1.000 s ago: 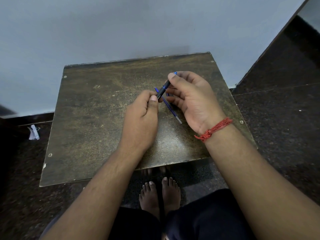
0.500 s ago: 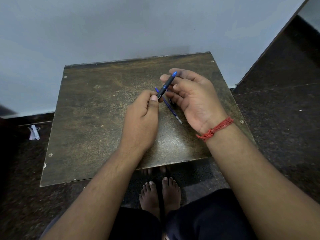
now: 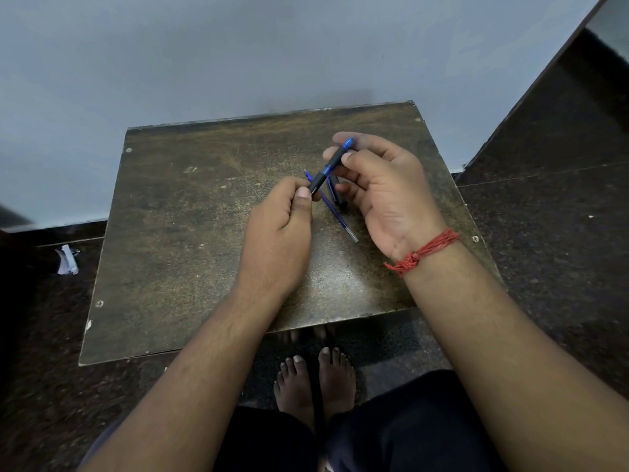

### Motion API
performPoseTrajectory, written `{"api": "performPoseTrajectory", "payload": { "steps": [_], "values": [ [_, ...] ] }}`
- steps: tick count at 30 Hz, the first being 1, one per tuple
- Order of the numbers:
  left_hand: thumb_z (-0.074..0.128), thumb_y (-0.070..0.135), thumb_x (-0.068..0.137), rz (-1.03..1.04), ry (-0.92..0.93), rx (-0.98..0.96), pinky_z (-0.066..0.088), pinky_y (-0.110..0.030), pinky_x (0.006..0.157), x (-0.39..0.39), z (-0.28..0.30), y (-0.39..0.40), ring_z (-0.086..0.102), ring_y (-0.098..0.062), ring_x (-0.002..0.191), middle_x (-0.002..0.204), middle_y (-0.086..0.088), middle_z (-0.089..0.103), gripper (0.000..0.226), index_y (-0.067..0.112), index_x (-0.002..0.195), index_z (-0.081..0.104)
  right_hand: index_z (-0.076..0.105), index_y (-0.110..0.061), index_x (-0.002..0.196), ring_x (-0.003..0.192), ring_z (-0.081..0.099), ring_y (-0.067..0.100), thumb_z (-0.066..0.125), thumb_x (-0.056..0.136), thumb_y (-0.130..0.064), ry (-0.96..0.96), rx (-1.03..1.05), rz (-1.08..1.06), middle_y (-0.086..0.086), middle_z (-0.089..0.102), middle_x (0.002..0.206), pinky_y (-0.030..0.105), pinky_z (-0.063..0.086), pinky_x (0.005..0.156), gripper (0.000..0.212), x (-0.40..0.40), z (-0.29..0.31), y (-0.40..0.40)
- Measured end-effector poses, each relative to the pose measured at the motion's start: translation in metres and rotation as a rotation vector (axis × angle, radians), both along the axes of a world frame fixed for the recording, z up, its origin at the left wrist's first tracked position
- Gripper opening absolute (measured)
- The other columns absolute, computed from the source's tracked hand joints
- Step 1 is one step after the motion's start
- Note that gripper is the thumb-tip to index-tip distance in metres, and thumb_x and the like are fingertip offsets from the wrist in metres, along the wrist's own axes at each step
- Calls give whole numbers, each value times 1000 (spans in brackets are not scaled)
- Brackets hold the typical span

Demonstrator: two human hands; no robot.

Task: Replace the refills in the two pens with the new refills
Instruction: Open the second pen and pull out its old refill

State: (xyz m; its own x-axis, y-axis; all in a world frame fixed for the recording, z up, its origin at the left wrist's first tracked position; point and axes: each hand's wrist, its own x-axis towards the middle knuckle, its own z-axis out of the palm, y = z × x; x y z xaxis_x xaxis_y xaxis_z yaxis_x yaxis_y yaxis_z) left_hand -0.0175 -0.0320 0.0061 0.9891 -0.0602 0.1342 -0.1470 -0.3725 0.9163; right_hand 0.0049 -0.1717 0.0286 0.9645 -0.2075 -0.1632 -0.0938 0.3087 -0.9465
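A dark pen with a blue tip (image 3: 328,166) is held slanted above the middle of the worn brown table (image 3: 190,233). My left hand (image 3: 279,233) pinches its lower end between thumb and fingers. My right hand (image 3: 381,189) grips its upper end, thumb pressed on the barrel, blue tip poking out past the fingers. Beneath the hands a thin blue refill (image 3: 335,212) lies diagonally on the table. A second dark pen (image 3: 335,192) rests beside it, partly hidden by my right fingers.
The table stands against a pale wall, with dark speckled floor around it. A scrap of white paper (image 3: 67,260) lies on the floor at the left. My bare feet (image 3: 315,383) show below the table's front edge.
My right hand has slid a little up and right along the pen, so more of the barrel and the blue tip show. The left hand has stayed in place.
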Motion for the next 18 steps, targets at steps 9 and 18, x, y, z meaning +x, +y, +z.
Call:
{"api": "performPoseTrajectory", "payload": {
  "steps": [9,18],
  "values": [
    [38,30,100,-6,4,-4,35,-31,56,0,0,-1,42,-7,57,64,7,47,27,18,95,62,69,-15,92,79,65,18,71,90,-16,-6,-112,-11,7,72,89,28,50,61,3,2,-6,1],
    [40,27,102,-14,-1,14,35,-30,57,-1,0,-1,42,-7,58,63,9,47,24,19,96,62,68,-10,101,74,64,14,68,92,-9,-25,158,-243,4,70,85,25,51,61,9,6,-1,-8]
  ]
}}
